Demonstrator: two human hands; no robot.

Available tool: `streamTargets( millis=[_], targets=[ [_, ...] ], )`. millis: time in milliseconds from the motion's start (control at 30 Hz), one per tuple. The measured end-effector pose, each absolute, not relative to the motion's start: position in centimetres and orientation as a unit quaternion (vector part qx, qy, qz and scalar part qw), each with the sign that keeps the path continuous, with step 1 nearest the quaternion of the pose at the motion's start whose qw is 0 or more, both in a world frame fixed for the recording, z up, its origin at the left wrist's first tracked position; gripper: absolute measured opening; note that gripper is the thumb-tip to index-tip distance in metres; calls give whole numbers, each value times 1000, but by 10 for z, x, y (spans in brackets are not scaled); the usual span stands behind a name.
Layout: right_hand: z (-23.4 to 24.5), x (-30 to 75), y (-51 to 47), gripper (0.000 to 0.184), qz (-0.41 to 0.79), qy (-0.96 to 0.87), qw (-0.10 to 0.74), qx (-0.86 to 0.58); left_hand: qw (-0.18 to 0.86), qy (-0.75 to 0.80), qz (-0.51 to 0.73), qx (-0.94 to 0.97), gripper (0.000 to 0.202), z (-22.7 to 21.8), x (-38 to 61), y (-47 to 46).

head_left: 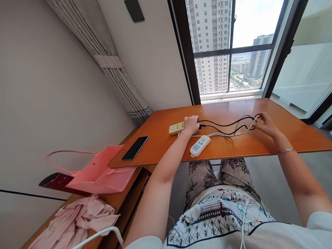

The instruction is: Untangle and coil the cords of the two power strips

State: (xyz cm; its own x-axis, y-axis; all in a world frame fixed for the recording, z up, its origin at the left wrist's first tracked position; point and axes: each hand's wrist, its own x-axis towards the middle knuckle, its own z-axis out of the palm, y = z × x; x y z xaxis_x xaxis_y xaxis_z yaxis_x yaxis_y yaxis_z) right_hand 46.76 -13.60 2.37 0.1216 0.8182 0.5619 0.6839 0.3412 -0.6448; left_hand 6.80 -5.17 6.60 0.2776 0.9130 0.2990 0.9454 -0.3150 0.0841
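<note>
Beside a window (212,74), one orange-brown wooden table (160,138) holds one long yellow power strip (176,128) and one rounded white power strip (200,145). The left hand (191,125) curls over the yellow one's end; the right hand (266,125) pinches white cord (233,135) and black cord (218,124). One flat black phone (135,148) lies left, near one pink bag (103,169), insides hidden
</note>
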Motion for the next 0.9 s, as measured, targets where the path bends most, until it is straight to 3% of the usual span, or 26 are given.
streamTargets(
  millis=[167, 300, 400, 500, 600, 733, 900],
  targets=[
    [26, 479, -144, 57, 123, -676, 447, -572, 42, -599, -204, -773, 22, 77, 61, -52],
    [24, 476, -148, 59, 162, -651, 496, -552, 16, -622, -248, -742, 27, 90, 51, -51],
    [20, 475, -146, 53, 113, -644, 517, -553, -21, -641, -300, -706, 27, 104, 39, -48],
    [14, 478, -140, 48, 45, -658, 468, -588, -74, -640, -364, -672, 26, 117, 27, -48],
    [9, 484, -132, 54, 24, -664, 385, -641, -151, -622, -411, -649, 22, 125, 19, -51],
    [12, 488, -132, 77, 85, -687, 309, -652, -228, -569, -477, -629, 19, 129, 20, -60],
    [40, 478, -154, 68, 226, -712, 343, -570, -289, -538, -512, -603, 15, 133, 28, -70]
  ],
)
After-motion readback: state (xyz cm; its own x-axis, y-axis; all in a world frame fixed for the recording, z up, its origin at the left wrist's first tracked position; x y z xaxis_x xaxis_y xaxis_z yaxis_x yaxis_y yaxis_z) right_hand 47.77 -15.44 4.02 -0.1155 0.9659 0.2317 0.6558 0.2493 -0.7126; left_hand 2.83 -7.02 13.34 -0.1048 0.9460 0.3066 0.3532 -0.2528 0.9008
